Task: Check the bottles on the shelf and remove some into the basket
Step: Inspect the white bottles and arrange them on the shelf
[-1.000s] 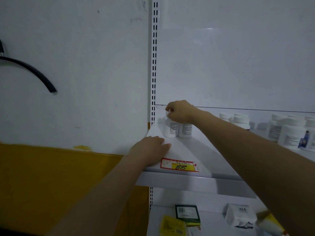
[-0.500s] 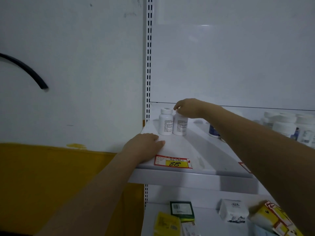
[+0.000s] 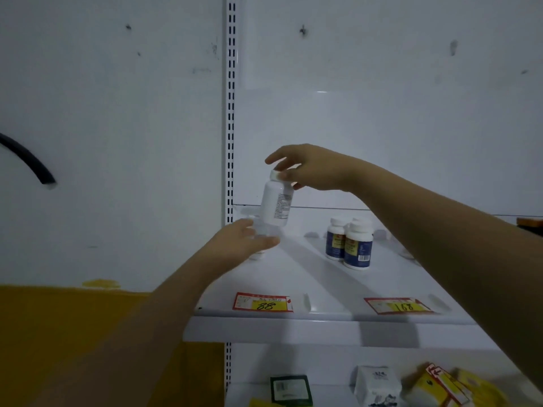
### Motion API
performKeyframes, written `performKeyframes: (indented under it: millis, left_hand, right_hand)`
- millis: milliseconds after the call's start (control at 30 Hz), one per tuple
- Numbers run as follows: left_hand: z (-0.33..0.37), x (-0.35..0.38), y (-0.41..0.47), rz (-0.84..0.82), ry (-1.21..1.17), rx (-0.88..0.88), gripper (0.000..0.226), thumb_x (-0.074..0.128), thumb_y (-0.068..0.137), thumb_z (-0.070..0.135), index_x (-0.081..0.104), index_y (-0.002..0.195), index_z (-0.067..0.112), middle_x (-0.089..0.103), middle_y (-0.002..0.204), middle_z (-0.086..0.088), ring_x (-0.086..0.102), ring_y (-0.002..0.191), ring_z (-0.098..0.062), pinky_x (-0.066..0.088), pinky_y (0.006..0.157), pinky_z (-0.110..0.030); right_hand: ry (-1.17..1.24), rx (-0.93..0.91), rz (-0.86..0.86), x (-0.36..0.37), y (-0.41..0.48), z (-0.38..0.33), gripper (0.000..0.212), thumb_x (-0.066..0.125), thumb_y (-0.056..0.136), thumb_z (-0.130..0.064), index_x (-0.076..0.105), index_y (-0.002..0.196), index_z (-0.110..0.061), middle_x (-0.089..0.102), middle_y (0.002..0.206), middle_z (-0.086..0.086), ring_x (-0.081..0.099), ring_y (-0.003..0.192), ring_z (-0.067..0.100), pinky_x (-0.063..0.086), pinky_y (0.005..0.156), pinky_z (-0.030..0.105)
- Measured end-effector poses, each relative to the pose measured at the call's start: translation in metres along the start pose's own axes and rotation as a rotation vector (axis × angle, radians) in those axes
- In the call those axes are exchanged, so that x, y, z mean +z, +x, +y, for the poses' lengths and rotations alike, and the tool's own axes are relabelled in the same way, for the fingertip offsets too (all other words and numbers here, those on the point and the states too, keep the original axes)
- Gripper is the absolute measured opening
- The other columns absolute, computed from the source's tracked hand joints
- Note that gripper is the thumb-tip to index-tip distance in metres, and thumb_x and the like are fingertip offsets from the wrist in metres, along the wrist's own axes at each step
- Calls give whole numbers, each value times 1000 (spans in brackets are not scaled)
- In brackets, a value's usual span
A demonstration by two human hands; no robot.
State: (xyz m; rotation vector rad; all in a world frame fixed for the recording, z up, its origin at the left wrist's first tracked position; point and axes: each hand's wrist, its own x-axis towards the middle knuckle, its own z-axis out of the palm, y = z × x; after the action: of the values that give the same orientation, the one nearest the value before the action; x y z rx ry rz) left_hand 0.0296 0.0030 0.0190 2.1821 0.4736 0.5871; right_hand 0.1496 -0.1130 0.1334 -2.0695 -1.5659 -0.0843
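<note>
L hand (image 3: 245, 240) is hovering open-palmed under the bottle (image 3: 275, 204). R hand (image 3: 311, 168) is gripping its cap, holding it tilted above the shelf (image 3: 293, 277); label text too small to read. Tags are reading "88" (image 3: 263, 302) & "168" (image 3: 399, 305).

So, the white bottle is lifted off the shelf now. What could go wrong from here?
1. The right hand pinches the white bottle only by its cap, and it hangs tilted; it may slip or the cap may loosen.
2. The left hand reaches under it, beside a second bottle mostly hidden behind that hand, which it could knock over.
3. No basket is in view, so the carry may be long.
</note>
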Motion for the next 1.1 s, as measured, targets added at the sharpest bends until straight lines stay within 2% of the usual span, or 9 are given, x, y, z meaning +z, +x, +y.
performKeyframes:
  millis: [167, 300, 367, 467, 600, 733, 867, 933, 1100]
  left_hand:
    - [27, 9, -7, 66, -237, 58, 50, 69, 80, 34, 53, 125, 20, 58, 113, 4, 54, 90, -8, 37, 74, -20]
    - [30, 24, -15, 186, -258, 54, 52, 76, 75, 34, 55, 119, 16, 61, 110, 0, 57, 94, -15, 42, 62, -18]
    - [33, 31, -18, 217, -250, 73, 54, 77, 73, 34, 55, 118, 14, 61, 108, -2, 58, 91, -16, 47, 65, -18]
    - [37, 36, -22, 201, -229, 78, 57, 76, 74, 37, 52, 120, 14, 58, 106, 0, 56, 93, -15, 44, 64, -15]
    - [35, 30, -26, 81, -267, 81, 52, 69, 82, 34, 53, 127, 17, 59, 113, 4, 55, 94, -10, 36, 60, -13]
    - [33, 27, -27, 83, -284, 89, 44, 71, 81, 29, 58, 122, 17, 61, 101, 9, 54, 79, 3, 37, 59, -13]
    - [32, 32, -26, 191, -331, 79, 48, 79, 73, 26, 60, 116, 14, 66, 112, -1, 64, 94, -13, 49, 76, -21]
    - [32, 34, -26, 175, -334, 84, 53, 79, 72, 27, 57, 119, 14, 65, 117, -1, 63, 100, -16, 50, 84, -26]
    - [31, 30, -28, 75, -293, 119, 50, 71, 80, 26, 54, 127, 17, 61, 122, 2, 58, 100, -11, 42, 78, -17]
  right_hand:
    - [96, -31, -39, -6, -23, -21, 38, 52, 96, -16, 48, 134, -20, 57, 119, -1, 58, 104, 15, 53, 87, 25]
    - [145, 104, 158, 8, -35, -15, 53, 61, 87, -46, 51, 129, -15, 59, 123, 6, 61, 102, 19, 55, 89, 37]
    - [97, 184, 229, 17, -39, -11, 53, 65, 82, -50, 62, 114, -7, 65, 112, 10, 66, 96, 24, 56, 86, 42]
    - [143, 191, 280, 17, -41, -9, 45, 69, 82, -44, 69, 100, -3, 69, 103, 14, 66, 96, 27, 55, 88, 44]
    - [173, 155, 206, 10, -46, -7, 44, 65, 87, -33, 57, 123, -9, 62, 117, 6, 61, 103, 21, 51, 89, 33]
    - [309, 111, 152, 14, -50, -2, 36, 61, 91, -26, 58, 123, -9, 63, 117, 4, 61, 106, 17, 49, 99, 37]
    - [207, 148, 253, 21, -46, -1, 42, 65, 84, -47, 65, 110, -14, 67, 108, 1, 62, 101, 18, 53, 91, 39]
    - [240, 155, 308, 20, -44, -2, 36, 67, 83, -42, 68, 105, -14, 68, 105, 2, 63, 100, 19, 53, 90, 40]
    - [367, 94, 198, 14, -46, 0, 31, 63, 89, -26, 61, 119, -16, 65, 116, 2, 60, 109, 16, 45, 103, 41]
